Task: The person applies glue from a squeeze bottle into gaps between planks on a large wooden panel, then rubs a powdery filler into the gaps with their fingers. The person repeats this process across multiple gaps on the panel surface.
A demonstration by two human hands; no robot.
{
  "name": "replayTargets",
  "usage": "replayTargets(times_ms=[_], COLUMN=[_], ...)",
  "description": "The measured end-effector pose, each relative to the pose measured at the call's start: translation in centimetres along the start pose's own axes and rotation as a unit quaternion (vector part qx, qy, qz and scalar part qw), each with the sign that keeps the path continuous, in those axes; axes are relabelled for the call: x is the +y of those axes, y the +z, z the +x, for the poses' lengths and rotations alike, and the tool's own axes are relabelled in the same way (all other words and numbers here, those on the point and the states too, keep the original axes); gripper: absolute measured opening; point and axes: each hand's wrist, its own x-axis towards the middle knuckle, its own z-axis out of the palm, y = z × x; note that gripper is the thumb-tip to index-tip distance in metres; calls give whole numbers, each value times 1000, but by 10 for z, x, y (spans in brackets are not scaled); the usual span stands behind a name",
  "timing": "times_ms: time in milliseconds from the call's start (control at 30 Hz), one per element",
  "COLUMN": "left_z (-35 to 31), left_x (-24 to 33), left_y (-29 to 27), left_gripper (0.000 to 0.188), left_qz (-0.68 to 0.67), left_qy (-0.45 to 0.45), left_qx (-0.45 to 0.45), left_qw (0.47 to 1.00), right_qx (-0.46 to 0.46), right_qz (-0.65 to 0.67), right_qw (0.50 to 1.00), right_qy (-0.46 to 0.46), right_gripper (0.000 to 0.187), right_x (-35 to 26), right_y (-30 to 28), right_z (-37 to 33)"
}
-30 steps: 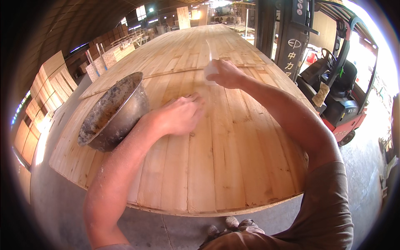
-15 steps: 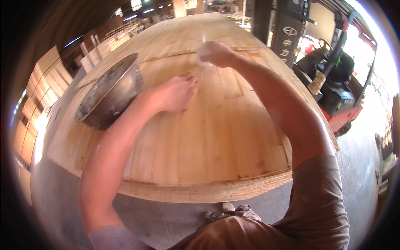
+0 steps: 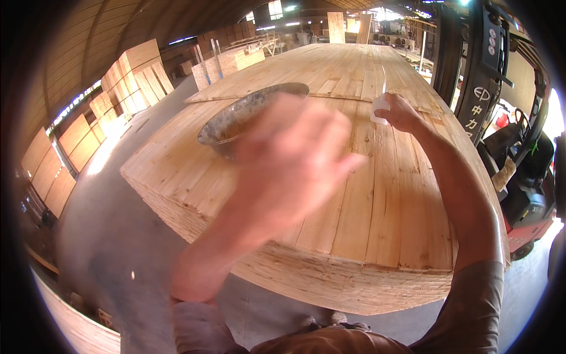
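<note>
My left hand [image 3: 295,153] is raised over the near part of the wooden panel stack, smeared by motion. Its thumb sticks out from the blurred fingers, and I see nothing held in it. Behind it, partly covered, a worn metal bowl [image 3: 221,127] stands tilted on the panel. Farther right, my right hand [image 3: 402,112] is closed around a small whitish squeeze bottle [image 3: 378,112] with a long thin spout pointing up. The bottle is close over the top panel [image 3: 354,194], which is made of joined pale boards.
A red and black forklift [image 3: 519,200] stands along the right side of the stack. At the left are more stacked wooden panels [image 3: 135,76] and grey concrete floor [image 3: 118,218]. A small bright speck [image 3: 132,275] shows against the floor.
My left hand has come off the panel surface and up toward me, its thumb now spread. The right hand stays around the bottle. The view has turned left.
</note>
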Motion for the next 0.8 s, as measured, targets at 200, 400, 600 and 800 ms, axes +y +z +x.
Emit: replayTargets(times_ms=[200,400,600,800], left_z=[-56,-89,-104,-98], left_x=[-61,-42,-22,-39], left_y=[-49,-58,-49,-49], left_gripper=[34,23,13,21], left_qz=[-89,-82,-56,8], left_qy=[-119,-3,-77,-214], left_qx=[-116,-69,-43,7], left_qw=[982,994,995,977], right_qx=[-7,-31,2,-27], right_qz=[-42,5,-39,14], right_qw=[999,999,999,999], right_qy=[-21,35,7,22], right_gripper=[61,60,68,68], right_x=[-3,-5,10,6], right_y=[-3,-4,4,0], right_z=[0,1,7,6])
